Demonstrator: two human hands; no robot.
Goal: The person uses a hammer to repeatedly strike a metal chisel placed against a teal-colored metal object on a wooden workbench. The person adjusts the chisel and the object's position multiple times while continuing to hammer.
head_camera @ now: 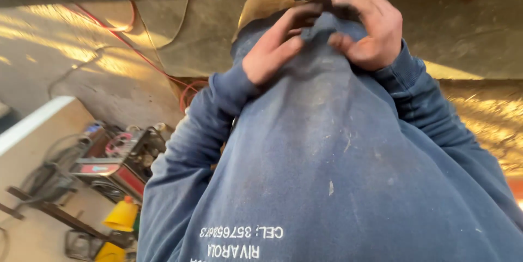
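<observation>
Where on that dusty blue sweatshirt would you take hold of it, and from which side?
At the bunched hem of the blue sweatshirt, from above and both sides, as the left hand and right hand pinch it now. There the cloth gathers into folds; lower down it lies stretched and flat.

My left hand and right hand meet at the hem of my blue sweatshirt, well in front of me. The fingers of both curl closed, pinching the cloth. Both arms are bent, sleeves down to the wrists.
</observation>
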